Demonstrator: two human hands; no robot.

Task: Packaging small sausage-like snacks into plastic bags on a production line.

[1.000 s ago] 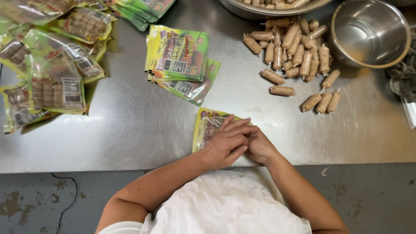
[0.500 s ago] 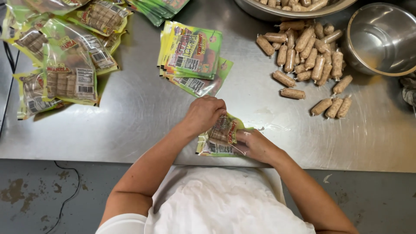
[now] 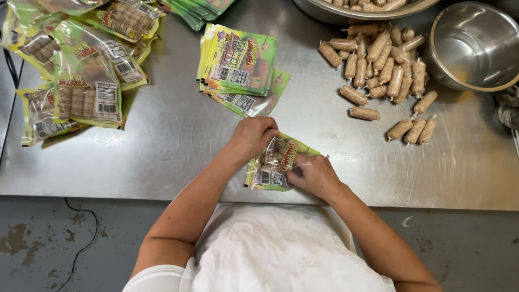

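Both hands have shifted up the pouch [image 3: 275,162]: left hand [image 3: 252,138] pinches its top, right hand [image 3: 309,174] presses it flat on the worktop [image 3: 173,146].

Full bags [image 3: 81,70] lay at the far left on the surface [image 3: 173,151]. Empty bags [image 3: 240,67] sat in the middle. Sausages [image 3: 381,67] lay right, beside a bowl [image 3: 476,46].

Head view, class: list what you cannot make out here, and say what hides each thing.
1. Pouch contents: the left hand and right hand cover much of it, and the film glares.
2. Large bowl at the top: cut off by the frame edge, so its fill is unknown.
3. Cloth at the right: cut off by the edge.
4. Filled packs: overlapping, so the count is unclear.
5. Small bowl: cut off at the right edge.
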